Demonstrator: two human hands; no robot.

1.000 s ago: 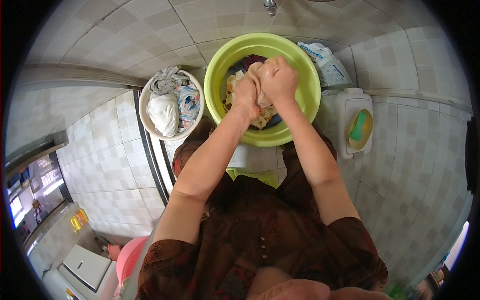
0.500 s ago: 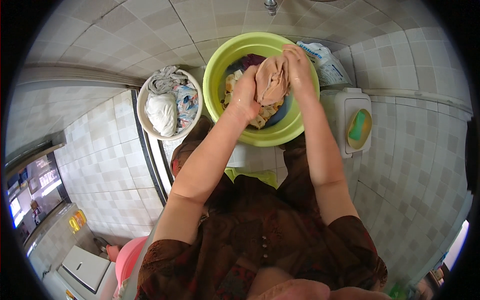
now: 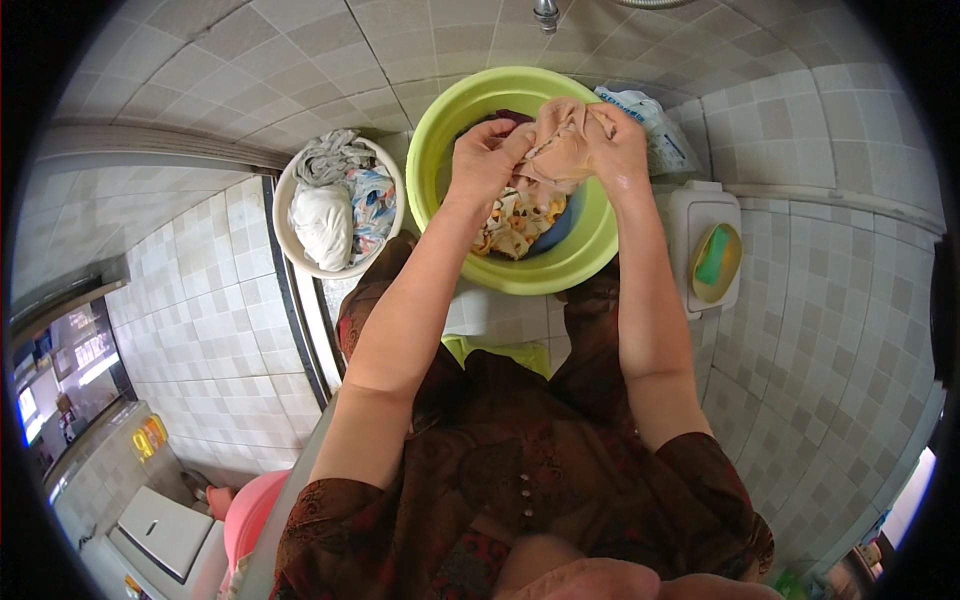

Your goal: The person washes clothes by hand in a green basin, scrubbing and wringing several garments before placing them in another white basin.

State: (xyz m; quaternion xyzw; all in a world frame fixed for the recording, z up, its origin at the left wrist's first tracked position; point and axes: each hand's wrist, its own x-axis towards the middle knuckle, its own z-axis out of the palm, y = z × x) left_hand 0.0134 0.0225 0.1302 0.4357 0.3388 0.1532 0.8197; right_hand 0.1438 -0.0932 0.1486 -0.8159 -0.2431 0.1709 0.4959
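Over a yellow-green basin (image 3: 432, 232), both hands hold a crumpled beige cloth garment (image 3: 560, 140); its exact kind does not show. My left hand (image 3: 487, 160) is closed on the garment's left edge, thumb and fingers pinching it. Gripping the upper right side is my right hand (image 3: 620, 145), its fingers bent into the fabric. Beneath lies a cream patterned cloth (image 3: 515, 222) with orange and dark marks. Blue fabric (image 3: 556, 232) shows beside it in the basin, and a dark maroon cloth (image 3: 508, 116) is partly hidden behind my left hand.
A white tub (image 3: 285, 240) of grey, white and printed laundry stands left of the basin. To the right are a plastic bag (image 3: 660, 130) and a white lidded bin (image 3: 685, 225) carrying a yellow dish (image 3: 735, 262) with a green bar (image 3: 712, 256). A metal tap (image 3: 546, 15) juts out above.
The beige garment has gone from a gathered bundle to a looser, more spread shape. My right hand has come down slightly and to the right; more of the patterned cloth shows below.
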